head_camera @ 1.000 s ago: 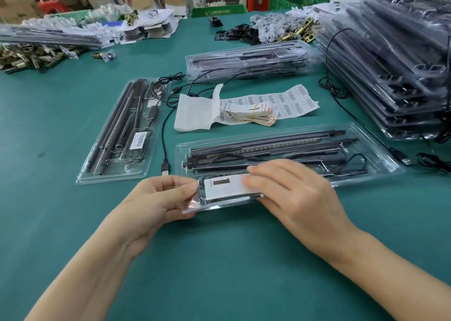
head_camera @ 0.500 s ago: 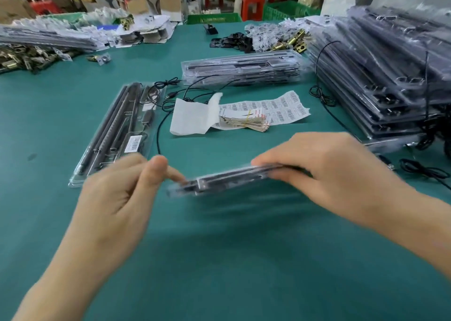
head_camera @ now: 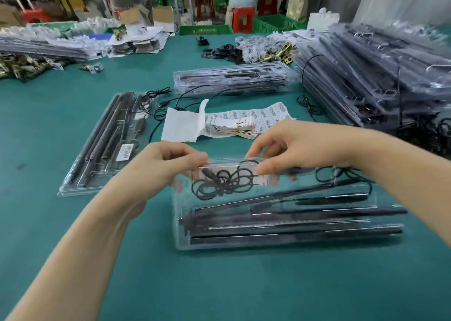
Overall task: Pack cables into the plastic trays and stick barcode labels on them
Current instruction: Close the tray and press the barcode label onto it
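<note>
A clear plastic tray (head_camera: 280,244) with long black rods and a coiled black cable (head_camera: 220,183) is held tilted above the green table, its underside toward me. My left hand (head_camera: 168,164) pinches the tray's far edge at the left. My right hand (head_camera: 300,145) pinches the same edge further right. Behind the hands lies a sheet of barcode labels (head_camera: 253,114) with a white backing paper (head_camera: 181,124). A second packed tray (head_camera: 109,145) bearing a barcode label (head_camera: 125,151) lies flat at the left.
A short stack of packed trays (head_camera: 231,78) sits behind the labels, and a tall stack (head_camera: 380,77) fills the right side. Loose black cables (head_camera: 168,101) lie between them. Brass parts (head_camera: 19,67) and more trays line the far left.
The tray was lying flat under both hands, then was lifted edge-on; now it is flipped over with the coiled cable side facing me. Both hands moved up and away.
</note>
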The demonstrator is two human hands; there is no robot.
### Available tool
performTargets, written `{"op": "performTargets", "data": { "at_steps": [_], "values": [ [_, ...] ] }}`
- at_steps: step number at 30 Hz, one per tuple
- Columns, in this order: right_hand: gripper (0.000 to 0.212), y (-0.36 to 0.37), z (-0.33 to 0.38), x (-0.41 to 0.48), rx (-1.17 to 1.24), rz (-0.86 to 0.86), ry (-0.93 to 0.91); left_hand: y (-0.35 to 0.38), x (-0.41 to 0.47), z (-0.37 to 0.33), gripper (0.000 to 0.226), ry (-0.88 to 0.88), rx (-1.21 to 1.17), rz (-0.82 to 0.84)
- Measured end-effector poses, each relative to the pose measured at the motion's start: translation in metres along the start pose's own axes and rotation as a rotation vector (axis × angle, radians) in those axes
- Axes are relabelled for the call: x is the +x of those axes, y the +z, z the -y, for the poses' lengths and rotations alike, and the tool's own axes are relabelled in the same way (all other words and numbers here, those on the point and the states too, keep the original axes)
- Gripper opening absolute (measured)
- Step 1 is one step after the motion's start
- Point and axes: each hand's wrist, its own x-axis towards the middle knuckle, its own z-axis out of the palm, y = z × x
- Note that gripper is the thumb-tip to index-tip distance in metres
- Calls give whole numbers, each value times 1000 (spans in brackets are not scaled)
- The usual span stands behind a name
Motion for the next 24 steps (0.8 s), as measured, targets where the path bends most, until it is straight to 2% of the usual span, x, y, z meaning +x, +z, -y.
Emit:
{"op": "performTargets", "data": {
  "at_steps": [2,6,11,14,17,24],
  "values": [
    [21,6,-9,10,42,-15,9,-2,8,5,30,-45,7,25],
    [22,16,-20,27,85,-62,26,-4,19,15,22,-127,32,51],
    [28,21,-31,39,153,-49,55,0,19,27,38,-157,6,35],
    [35,22,-37,44,178,-33,62,-10,10,36,33,-189,-61,63],
    [32,23,-41,49,190,-8,61,-21,0,43,46,-234,-109,129],
    [39,25,-40,55,138,11,46,-25,-5,45,48,-222,-108,150]
  ]
}}
